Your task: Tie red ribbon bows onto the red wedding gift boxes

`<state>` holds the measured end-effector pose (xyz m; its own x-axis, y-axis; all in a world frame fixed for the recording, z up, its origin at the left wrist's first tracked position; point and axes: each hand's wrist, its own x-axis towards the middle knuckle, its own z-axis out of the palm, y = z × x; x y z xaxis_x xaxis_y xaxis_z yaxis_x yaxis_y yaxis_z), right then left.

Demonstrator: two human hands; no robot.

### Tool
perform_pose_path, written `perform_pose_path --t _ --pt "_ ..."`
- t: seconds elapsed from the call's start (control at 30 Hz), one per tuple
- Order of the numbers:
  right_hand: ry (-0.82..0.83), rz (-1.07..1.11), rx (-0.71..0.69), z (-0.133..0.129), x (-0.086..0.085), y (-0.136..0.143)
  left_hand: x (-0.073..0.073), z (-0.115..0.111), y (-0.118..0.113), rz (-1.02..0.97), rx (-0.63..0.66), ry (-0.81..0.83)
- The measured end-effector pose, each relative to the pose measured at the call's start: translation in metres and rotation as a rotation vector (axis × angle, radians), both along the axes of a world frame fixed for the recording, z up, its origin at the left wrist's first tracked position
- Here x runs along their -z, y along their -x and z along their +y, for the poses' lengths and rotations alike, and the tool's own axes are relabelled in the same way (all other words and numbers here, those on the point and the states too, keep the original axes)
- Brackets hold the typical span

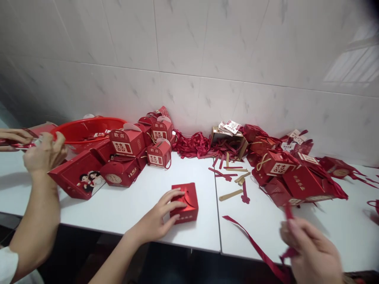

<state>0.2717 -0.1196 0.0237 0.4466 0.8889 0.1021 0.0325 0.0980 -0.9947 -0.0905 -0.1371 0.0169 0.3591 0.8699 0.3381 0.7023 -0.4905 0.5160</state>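
A small red gift box (192, 197) with a folded flap top stands on the white table near its front edge. My left hand (158, 219) is on its left side, with fingers over the top and the thumb at the front face. Off to the right, my right hand (314, 250) is raised, slightly blurred, its fingers pinched round a dark red ribbon (254, 244). One end of that ribbon trails leftward over the table edge, and a short piece sticks up above the fingers.
A co-worker's hands (44, 152) work at far left beside a red basin (89, 128). Red boxes (127, 142) are stacked there, with more boxes (280, 167) heaped at right. Between them lie a ribbon pile (194, 145), an open carton (243, 149) and loose strips (231, 195).
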Motion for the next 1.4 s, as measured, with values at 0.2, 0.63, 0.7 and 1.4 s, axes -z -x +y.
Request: perform_pose_path --t 0.2,0.63,0.7,1.4 --pt "0.036 -0.287 -0.653 0.018 -0.018 0.093 -0.006 -0.006 -0.037 -0.154 -0.107 0.000" --pt "0.131 -0.448 -0.720 0.027 -0.014 0.112 -0.007 0.015 -0.053 -0.123 -0.185 0.021" --pt "0.124 -0.451 -0.728 0.028 -0.013 0.116 -0.005 0.017 -0.054 -0.146 -0.187 0.020" --pt "-0.551 -0.248 -0.555 -0.003 -0.058 0.108 -0.032 -0.011 -0.045 -0.233 -0.331 -0.015"
